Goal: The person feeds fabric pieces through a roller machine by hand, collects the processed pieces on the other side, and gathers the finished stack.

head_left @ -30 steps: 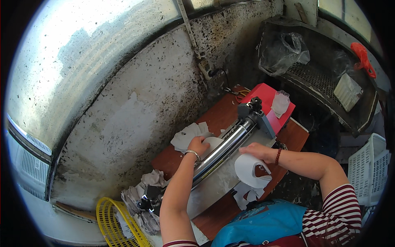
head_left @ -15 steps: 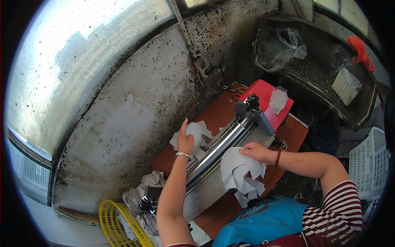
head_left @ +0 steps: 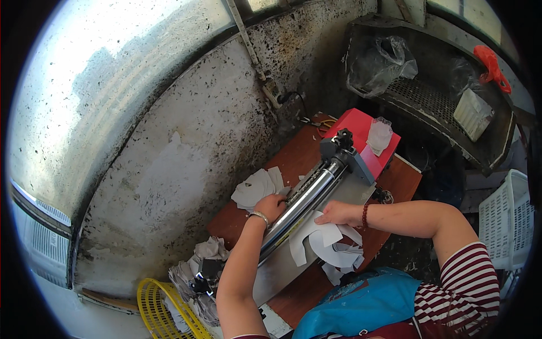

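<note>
A metal roller machine (head_left: pixel 305 200) with shiny steel rollers and a red housing (head_left: pixel 361 133) lies across a brown wooden table (head_left: pixel 305 152). My left hand (head_left: pixel 271 206) rests on the far side of the rollers, fingers curled against a white sheet (head_left: pixel 257 186) lying there. My right hand (head_left: pixel 336 213) presses on a thin white sheet (head_left: pixel 316 240) that hangs off the near side of the rollers. More white sheets (head_left: pixel 344 257) are piled below it on the machine's tray.
A stained concrete wall (head_left: pixel 186 152) stands behind the table. A yellow plastic basket (head_left: pixel 155 308) and crumpled white pieces (head_left: pixel 206 248) lie at the left end. A dark shelf (head_left: pixel 435 107) with plastic bags is at the right, a white crate (head_left: pixel 505 217) beyond. Blue cloth (head_left: pixel 355 305) covers my lap.
The white sheet has spread out from a rolled shape and come down flat on the near side of the rollers. My left hand moved from the far sheet onto the roller's edge.
</note>
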Available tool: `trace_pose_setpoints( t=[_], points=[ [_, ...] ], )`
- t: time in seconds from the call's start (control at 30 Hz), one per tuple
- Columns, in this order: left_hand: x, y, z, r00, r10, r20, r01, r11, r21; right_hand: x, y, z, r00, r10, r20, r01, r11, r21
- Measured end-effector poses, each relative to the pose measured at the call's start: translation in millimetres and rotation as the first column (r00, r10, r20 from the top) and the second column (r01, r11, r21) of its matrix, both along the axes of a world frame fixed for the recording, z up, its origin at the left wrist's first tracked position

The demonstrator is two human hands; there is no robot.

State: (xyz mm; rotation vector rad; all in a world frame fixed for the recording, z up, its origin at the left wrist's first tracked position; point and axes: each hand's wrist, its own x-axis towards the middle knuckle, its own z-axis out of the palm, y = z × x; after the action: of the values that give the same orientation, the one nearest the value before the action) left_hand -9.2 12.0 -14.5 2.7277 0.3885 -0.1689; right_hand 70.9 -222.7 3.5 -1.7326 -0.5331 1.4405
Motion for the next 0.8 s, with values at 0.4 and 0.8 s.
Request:
trace_pose_setpoints(
  t=[0.4,0.8],
  points=[
    [11.7,15.7,-6.2,0.958,0.263,0.113,-0.234,0.947,-0.22,13.0,-28.1,5.4,0.998,-0.014,0.061,0.008,0.996,0.088],
    [-8.2,37.5,7.0,0.786,0.362,0.501,-0.231,0.924,-0.305,12.2,-30.0,3.1,0.998,0.039,0.048,-0.043,0.995,0.094]
  ],
)
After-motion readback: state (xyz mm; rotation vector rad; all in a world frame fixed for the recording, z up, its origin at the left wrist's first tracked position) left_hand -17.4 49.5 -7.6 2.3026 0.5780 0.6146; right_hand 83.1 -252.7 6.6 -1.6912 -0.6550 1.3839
